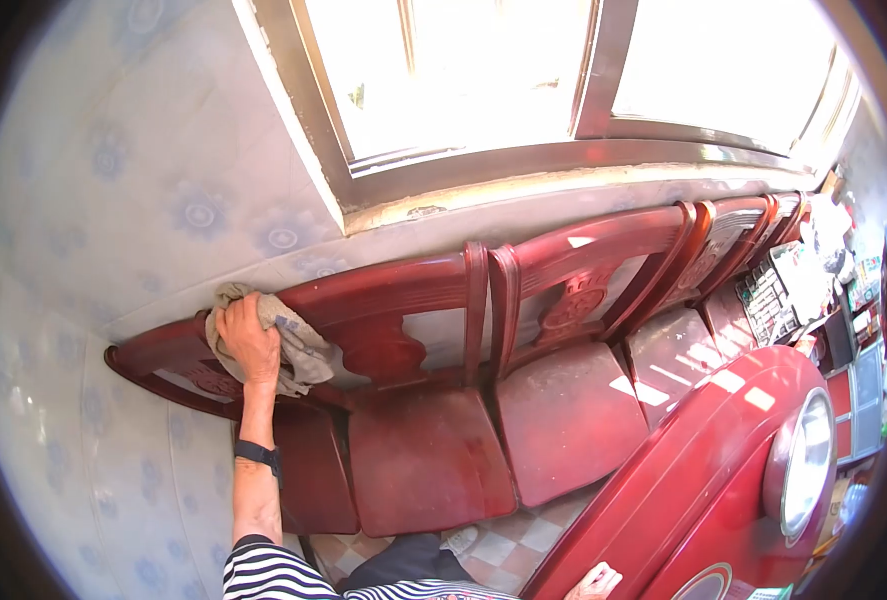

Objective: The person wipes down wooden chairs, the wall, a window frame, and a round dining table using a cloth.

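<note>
My left hand (249,338), with a dark band on the wrist, is closed on a grey-beige cloth (303,350). It presses the bunched cloth against the top of a dark red wooden chair back (383,285) near the left wall. Part of the cloth hangs down over the chair's backrest. At the bottom of the view, my right hand (593,582) rests on the edge of a large red table (653,500). Its fingers lie on the tabletop with nothing in them; the rest of that hand is cut off by the frame.
Red wooden seats (428,455) stand in a row beneath a bright window (453,80). The patterned wall (143,190) closes off the left side. A round shiny inset (808,465) sits in the table. Assorted items and a rack (766,300) crowd the far right.
</note>
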Motion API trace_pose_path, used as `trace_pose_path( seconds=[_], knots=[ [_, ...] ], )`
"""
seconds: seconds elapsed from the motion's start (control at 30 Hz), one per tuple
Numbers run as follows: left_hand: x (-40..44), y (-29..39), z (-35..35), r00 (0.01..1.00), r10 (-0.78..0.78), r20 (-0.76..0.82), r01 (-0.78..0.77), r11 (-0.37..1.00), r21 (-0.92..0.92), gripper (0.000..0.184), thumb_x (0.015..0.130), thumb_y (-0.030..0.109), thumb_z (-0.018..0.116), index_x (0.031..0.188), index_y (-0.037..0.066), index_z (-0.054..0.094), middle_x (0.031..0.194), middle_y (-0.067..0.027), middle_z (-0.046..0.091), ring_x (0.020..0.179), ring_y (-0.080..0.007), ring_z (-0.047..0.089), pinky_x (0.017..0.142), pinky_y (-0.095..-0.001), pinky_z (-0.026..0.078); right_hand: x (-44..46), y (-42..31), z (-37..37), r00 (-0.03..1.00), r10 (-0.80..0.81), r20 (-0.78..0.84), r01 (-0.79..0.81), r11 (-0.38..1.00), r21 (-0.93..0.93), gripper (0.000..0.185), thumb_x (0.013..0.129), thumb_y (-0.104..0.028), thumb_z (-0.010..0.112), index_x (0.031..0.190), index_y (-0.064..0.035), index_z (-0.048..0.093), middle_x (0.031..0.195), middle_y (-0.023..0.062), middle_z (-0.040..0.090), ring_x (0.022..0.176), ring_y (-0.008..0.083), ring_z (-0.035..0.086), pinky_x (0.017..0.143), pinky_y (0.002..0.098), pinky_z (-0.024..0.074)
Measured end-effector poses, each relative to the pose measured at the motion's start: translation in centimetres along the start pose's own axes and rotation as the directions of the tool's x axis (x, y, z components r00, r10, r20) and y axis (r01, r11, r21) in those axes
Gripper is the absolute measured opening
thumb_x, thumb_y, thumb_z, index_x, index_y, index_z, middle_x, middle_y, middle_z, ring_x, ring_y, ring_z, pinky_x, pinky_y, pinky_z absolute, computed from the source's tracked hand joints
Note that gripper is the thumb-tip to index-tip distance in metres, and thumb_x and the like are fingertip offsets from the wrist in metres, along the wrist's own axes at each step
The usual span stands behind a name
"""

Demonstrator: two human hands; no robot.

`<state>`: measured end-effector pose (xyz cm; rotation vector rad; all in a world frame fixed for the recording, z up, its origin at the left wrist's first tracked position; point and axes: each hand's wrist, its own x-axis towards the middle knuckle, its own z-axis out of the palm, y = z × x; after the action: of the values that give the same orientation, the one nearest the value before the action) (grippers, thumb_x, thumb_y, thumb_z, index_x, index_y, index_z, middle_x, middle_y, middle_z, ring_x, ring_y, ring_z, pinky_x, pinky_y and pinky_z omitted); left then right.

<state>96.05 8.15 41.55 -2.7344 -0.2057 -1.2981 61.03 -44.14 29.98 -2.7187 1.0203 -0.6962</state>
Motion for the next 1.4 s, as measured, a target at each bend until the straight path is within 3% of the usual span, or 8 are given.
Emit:
trace_pose_path(
  seconds=[0.27,0.4,1.0,1.13,1.2,1.23,1.3,1.4],
  knots=[
    [0.0,10.0,0.7,0.997,-0.010,0.074,0.034,0.943,-0.332,0.042,0.060,0.004,0.053,0.101,0.008,0.060,0.090,-0.0109,0.054,0.093,-0.0315,0.050,0.085,-0.0425,0.035,0.6,-2.3,-1.5,0.996,0.069,0.050,-0.073,0.995,0.075,0.012,0.087,-0.016,0.054,0.080,-0.0057,0.056,0.078,0.0127,0.051,0.070,0.0298,0.053,0.059,0.0394,0.0443],
    [2.4,20.3,2.9,0.996,0.017,0.087,0.049,0.707,-0.706,0.045,0.067,0.002,0.052,0.110,0.008,0.060,0.100,-0.0134,0.056,0.100,-0.0327,0.050,0.094,-0.0452,0.035,0.6,-2.1,-1.6,1.000,0.011,0.026,-0.013,0.998,0.068,0.010,0.085,-0.014,0.054,0.081,-0.0059,0.056,0.078,0.0126,0.051,0.071,0.0307,0.053,0.060,0.0402,0.0447],
    [-0.2,21.0,5.4,0.887,0.456,-0.076,-0.442,0.789,-0.426,0.055,0.075,-0.001,0.048,0.127,0.015,0.052,0.110,-0.0103,0.053,0.110,-0.0299,0.047,0.099,-0.0450,0.032,-1.0,2.6,2.9,0.997,0.071,0.032,-0.074,0.990,0.123,0.010,0.086,-0.011,0.055,0.081,-0.0038,0.053,0.077,0.0104,0.045,0.065,0.0274,0.050,0.057,0.0397,0.0411],
    [-4.7,19.4,5.3,0.883,0.470,-0.022,-0.391,0.707,-0.589,0.054,0.071,-0.003,0.049,0.122,0.015,0.056,0.104,-0.0088,0.056,0.106,-0.0299,0.049,0.100,-0.0426,0.030,-0.8,2.4,2.5,0.991,0.110,0.080,-0.117,0.989,0.090,0.010,0.087,-0.012,0.056,0.081,-0.0035,0.055,0.076,0.0096,0.044,0.063,0.0245,0.050,0.056,0.0372,0.0409],
    [-8.0,17.9,4.0,0.803,0.481,0.352,-0.019,0.611,-0.792,0.046,0.072,-0.004,0.048,0.115,0.009,0.058,0.104,-0.0073,0.058,0.105,-0.0264,0.052,0.098,-0.0368,0.034,-0.8,2.7,2.9,0.992,0.116,0.047,-0.121,0.985,0.125,0.010,0.086,-0.012,0.057,0.080,-0.0041,0.056,0.074,0.0082,0.045,0.060,0.0229,0.048,0.054,0.0361,0.0407],
    [-10.4,17.3,3.9,0.797,0.337,0.501,0.423,0.281,-0.861,0.035,0.079,-0.002,0.044,0.110,0.005,0.058,0.106,-0.0050,0.059,0.102,-0.0206,0.054,0.093,-0.0309,0.039,-1.1,3.1,3.2,0.993,0.109,0.036,-0.112,0.987,0.114,0.011,0.087,-0.013,0.057,0.080,-0.0035,0.056,0.074,0.0072,0.044,0.059,0.0200,0.047,0.054,0.0343,0.0399],
    [-13.4,13.9,2.5,0.541,0.180,0.822,0.841,-0.156,-0.519,0.025,0.091,0.013,0.046,0.115,0.008,0.053,0.112,-0.0048,0.058,0.103,-0.0164,0.055,0.089,-0.0314,0.044,-1.1,3.3,3.1,0.993,0.115,0.034,-0.118,0.988,0.097,0.013,0.087,-0.014,0.057,0.080,-0.0029,0.056,0.074,0.0062,0.044,0.058,0.0170,0.046,0.053,0.0325,0.0392],
    [-14.8,8.1,-2.1,0.402,0.194,0.895,0.882,-0.347,-0.320,0.029,0.094,0.029,0.042,0.115,0.010,0.052,0.114,-0.0027,0.057,0.108,-0.0173,0.052,0.092,-0.0391,0.042,-0.7,2.6,2.7,0.988,0.142,0.059,-0.150,0.977,0.153,0.014,0.088,-0.014,0.057,0.079,-0.0033,0.056,0.073,0.0051,0.043,0.058,0.0159,0.046,0.053,0.0312,0.0390]
  ],
)
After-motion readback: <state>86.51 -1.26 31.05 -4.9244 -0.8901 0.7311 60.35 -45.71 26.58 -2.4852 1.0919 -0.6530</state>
